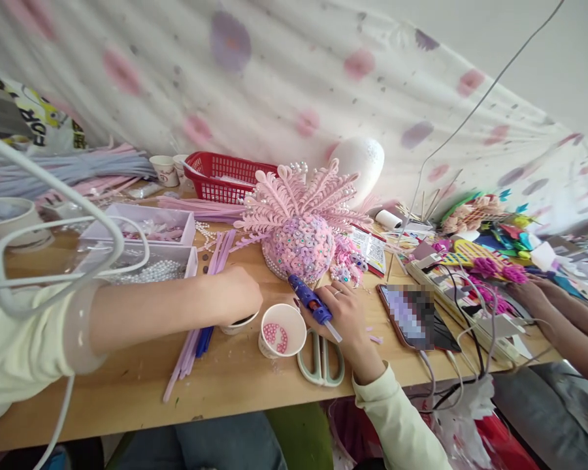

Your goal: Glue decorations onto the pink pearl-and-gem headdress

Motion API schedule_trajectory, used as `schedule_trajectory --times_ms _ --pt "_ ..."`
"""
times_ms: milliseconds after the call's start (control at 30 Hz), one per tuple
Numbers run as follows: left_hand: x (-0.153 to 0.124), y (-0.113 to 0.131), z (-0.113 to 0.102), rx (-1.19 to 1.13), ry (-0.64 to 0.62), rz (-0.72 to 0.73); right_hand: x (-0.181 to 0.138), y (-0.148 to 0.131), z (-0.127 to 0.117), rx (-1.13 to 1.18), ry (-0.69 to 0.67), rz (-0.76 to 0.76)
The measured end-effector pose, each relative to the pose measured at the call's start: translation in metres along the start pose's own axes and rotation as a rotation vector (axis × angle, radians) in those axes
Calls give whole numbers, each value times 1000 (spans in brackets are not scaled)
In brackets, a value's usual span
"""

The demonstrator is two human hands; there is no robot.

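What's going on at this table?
A person's right hand grips a blue glue gun in front of a pink flowered piece. The left hand is over a small cup, its fingertips hidden. Between the hands stands a paper cup of pink beads, with scissors lying beside it.

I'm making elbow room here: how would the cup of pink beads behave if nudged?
The cup would probably tip easily, being apparently paper and shallowly filled. The beads look round and smooth, so they'd likely roll and scatter if spilled.
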State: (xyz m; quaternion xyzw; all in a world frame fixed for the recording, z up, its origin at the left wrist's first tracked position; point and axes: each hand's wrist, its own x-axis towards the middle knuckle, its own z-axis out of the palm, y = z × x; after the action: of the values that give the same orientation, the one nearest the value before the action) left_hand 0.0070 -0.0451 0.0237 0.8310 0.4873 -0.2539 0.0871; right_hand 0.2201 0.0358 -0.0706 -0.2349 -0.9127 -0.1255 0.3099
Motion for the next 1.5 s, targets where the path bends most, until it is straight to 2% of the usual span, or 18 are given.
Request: schedule_trajectory --times_ms 133,333,767,900,1033,1200,1300,1400,1500 --pt "-5 -3 0 -19 26 23 2 -2 1 -23 10 1" --pt "-7 -6 5 -177 43 -4 2 -1 2 -45 25 -11" --pt "-27 -9 -1 -147 8 -25 2 0 5 -59 6 -15" --pt "-29 -10 0 -190 114 -8 1 1 5 -59 0 -16" --pt "-27 -18 -3 -254 153 52 0 0 3 -66 -10 -29" --pt "-26 -41 -11 -498 243 60 1 -1 -2 -53 44 -30" --pt "-22 -56 -12 -715 361 57 -1 -1 -7 5 85 -21" --pt "-13 -67 -7 -883 484 22 -5 1 -10 65 142 -27" --pt "2 -74 3 -983 533 -51 -10 5 -11 112 218 -42"
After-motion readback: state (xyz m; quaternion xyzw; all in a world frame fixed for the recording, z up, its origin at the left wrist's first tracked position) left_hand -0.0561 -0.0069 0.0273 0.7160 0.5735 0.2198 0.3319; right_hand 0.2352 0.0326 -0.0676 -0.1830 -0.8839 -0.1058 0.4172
